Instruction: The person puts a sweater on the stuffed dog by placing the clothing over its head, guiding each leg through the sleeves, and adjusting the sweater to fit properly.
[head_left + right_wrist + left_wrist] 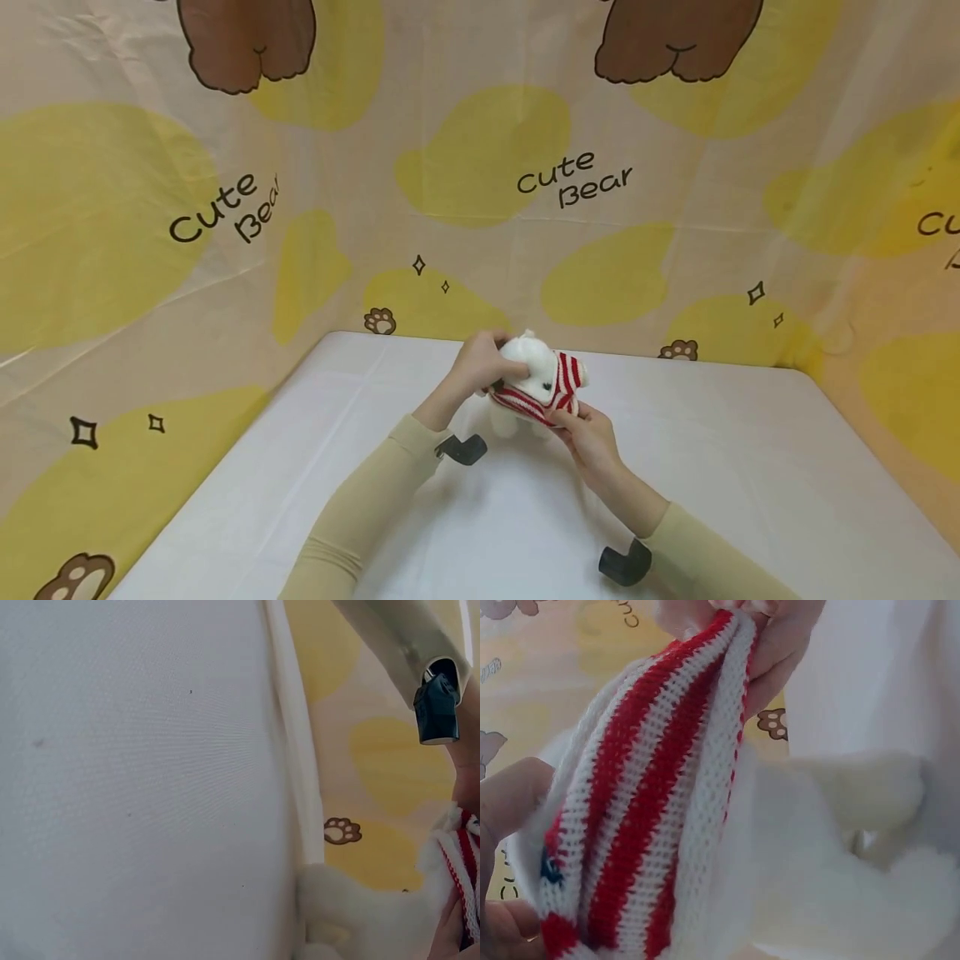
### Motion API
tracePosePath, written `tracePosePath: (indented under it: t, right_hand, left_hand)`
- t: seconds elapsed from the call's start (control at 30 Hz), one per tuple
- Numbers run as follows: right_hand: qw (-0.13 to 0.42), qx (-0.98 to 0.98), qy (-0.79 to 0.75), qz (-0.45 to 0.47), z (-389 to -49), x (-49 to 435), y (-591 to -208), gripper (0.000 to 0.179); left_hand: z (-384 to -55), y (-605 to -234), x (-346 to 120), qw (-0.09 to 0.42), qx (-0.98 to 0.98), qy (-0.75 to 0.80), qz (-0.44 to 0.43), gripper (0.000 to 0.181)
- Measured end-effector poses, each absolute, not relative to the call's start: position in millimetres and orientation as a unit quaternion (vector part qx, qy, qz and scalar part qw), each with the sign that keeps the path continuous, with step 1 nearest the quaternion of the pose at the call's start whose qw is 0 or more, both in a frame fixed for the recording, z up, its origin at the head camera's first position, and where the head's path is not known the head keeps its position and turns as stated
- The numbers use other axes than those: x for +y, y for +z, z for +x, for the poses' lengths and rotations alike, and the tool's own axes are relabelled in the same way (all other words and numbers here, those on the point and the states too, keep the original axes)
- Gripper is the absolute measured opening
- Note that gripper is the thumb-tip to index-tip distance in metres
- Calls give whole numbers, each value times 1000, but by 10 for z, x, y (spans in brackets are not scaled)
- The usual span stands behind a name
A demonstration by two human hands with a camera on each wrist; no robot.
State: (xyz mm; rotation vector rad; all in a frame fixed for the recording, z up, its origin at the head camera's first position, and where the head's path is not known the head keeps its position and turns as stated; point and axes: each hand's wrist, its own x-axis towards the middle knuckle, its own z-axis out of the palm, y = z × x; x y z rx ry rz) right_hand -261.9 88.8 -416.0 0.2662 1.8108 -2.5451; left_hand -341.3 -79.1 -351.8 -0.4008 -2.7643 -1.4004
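Head view, item 1: white plush toy (528,357), btwn L hand (482,364) & R hand (595,440), toward far edge of white table (697,475). Striped knit (645,780), red/wht, runs crosswise hand to hand; both of mine touch, neither nearer. L: gripping toy, thumb over white top. R: pinching knit's near R edge (toy's clearance: can't tell). Item 2: backdrop (465,50), printed "Cute Bear", repeated. Toy labels: none legible; dk blue patch (551,870) on knit, unreadable.
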Motion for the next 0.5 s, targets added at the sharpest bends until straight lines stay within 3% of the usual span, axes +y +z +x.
tracePosePath:
  t: [0.5]
  right_hand:
    - [-7, 582, -812, 46, -2670, 940, -4286, 47]
  left_hand:
    - [-3476, -3555, -827, -25, -849, -513, -126, 36]
